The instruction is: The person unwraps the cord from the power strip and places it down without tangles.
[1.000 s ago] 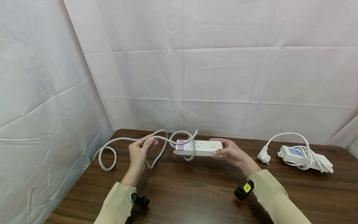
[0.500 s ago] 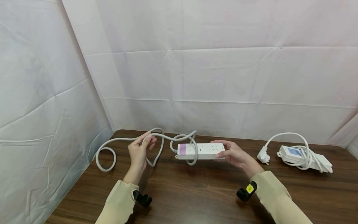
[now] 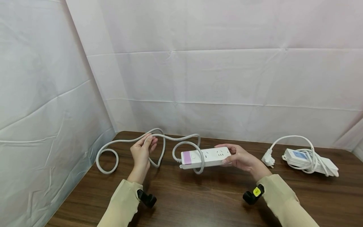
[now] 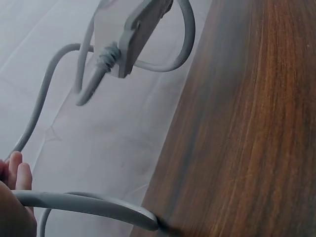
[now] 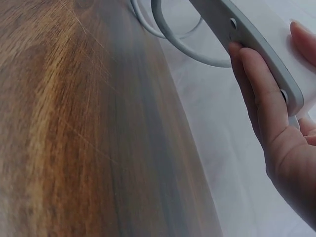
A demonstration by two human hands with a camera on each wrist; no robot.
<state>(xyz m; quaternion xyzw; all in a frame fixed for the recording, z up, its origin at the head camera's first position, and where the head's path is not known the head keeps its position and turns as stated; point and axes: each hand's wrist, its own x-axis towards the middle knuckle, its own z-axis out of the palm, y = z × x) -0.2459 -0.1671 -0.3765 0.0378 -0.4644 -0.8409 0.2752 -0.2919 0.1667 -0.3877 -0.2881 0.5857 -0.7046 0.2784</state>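
A white power strip [image 3: 211,157] with a purple patch at its left end is gripped at its right end by my right hand [image 3: 239,157]. In the right wrist view the fingers [image 5: 264,94] lie along the strip's underside, which is lifted off the table. Its grey cord [image 3: 181,138] loops once around the strip near the purple end. From there it runs left to my left hand [image 3: 141,154], which pinches it between thumb and fingers. Beyond that hand the cord trails in loose loops over the table's left part; the cord's plug is not visible.
On the right of the brown wooden table [image 3: 198,205] lies a second white power strip [image 3: 326,164], its cord wound around it. Its white plug [image 3: 267,158] rests to the left of it. White cloth [image 3: 221,78] hangs behind and at the left.
My right hand has brought the power strip slightly nearer and to the right, its right end now tilted up. The cord loop around it hangs looser. My left hand has shifted slightly left.
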